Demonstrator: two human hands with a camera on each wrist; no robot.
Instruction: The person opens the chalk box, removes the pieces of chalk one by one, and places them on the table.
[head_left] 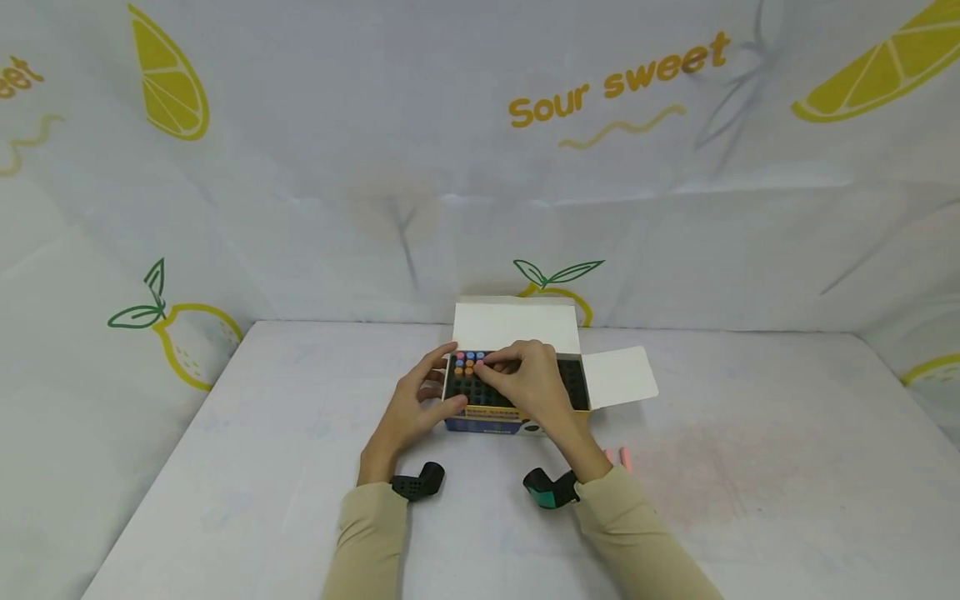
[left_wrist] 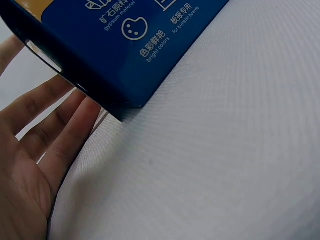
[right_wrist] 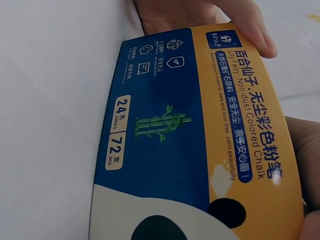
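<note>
A chalk box [head_left: 483,421] stands with its lid raised on the table, its front printed blue and yellow in the right wrist view. Inside is a dark holder with rows of holes; blue, pink and orange chalk sticks [head_left: 468,373] fill part of its left end. My left hand [head_left: 408,410] grips the box's left end, thumb on the front edge and fingers along the side. Above the holder, my right hand [head_left: 528,379] pinches a pink chalk stick [head_left: 480,363] beside the other sticks. How deep that stick sits is hidden by the fingers.
Two pink chalk sticks [head_left: 626,458] lie on the white tabletop near my right wrist, partly covered by it. The open lid [head_left: 517,325] rises behind the box, and a side flap [head_left: 621,377] sticks out right. A lemon-print cloth [head_left: 337,208] hangs behind.
</note>
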